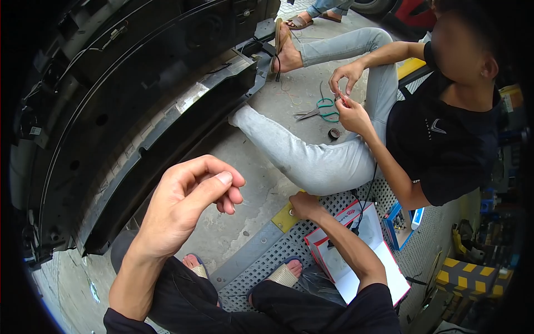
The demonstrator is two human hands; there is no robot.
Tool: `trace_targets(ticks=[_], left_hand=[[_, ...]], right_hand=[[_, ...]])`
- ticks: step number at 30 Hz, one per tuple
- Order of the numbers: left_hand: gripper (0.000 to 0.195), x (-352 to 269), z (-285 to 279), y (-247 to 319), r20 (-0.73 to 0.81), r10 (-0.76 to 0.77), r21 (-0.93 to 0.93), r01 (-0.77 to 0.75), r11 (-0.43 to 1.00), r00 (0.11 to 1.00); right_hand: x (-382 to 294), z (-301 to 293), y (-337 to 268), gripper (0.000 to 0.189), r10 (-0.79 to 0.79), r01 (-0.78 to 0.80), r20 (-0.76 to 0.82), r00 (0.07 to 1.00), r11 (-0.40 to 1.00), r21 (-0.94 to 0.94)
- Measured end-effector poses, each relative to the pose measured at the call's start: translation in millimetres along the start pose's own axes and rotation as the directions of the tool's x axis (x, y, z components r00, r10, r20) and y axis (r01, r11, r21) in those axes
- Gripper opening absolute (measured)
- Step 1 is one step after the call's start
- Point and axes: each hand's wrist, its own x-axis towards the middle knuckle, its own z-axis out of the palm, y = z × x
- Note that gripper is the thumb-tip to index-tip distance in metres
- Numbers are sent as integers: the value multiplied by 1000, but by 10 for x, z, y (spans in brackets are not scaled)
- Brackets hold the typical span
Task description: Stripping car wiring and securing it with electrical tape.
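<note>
My left hand [179, 204] is raised over the concrete floor, beside a large black vehicle bumper [137, 163]. Its thumb presses against the curled index finger, and I see nothing held there. Lower and to the right, my right hand [306, 204] rests curled at a yellow metal plate [284, 218] on the edge of the perforated metal platform. Its fingers are mostly hidden. An open white box with red edges [377, 261] lies beside my right forearm, with a black cable [355, 227] running over it.
A seated co-worker [442, 104] pinches red wire [343, 99] with both hands. On the floor are green-handled scissors [323, 112] and a black tape roll [333, 133]. A blue tray [396, 227] holds small parts. The co-worker's bent leg [300, 154] crosses ahead. Another person's sandaled foot [299, 21] is behind.
</note>
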Motion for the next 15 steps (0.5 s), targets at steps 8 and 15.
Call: trace_targets(ticks=[8, 15], left_hand=[[23, -38, -32, -13, -4, 30, -8, -30, 1000, 1000], [24, -62, -9, -19, -6, 28, 0, -28, 1000, 1000]], right_hand=[[36, -75, 4, 38, 11, -12, 46, 999, 1000, 18], [28, -83, 1, 41, 17, -16, 65, 998, 1000, -7]])
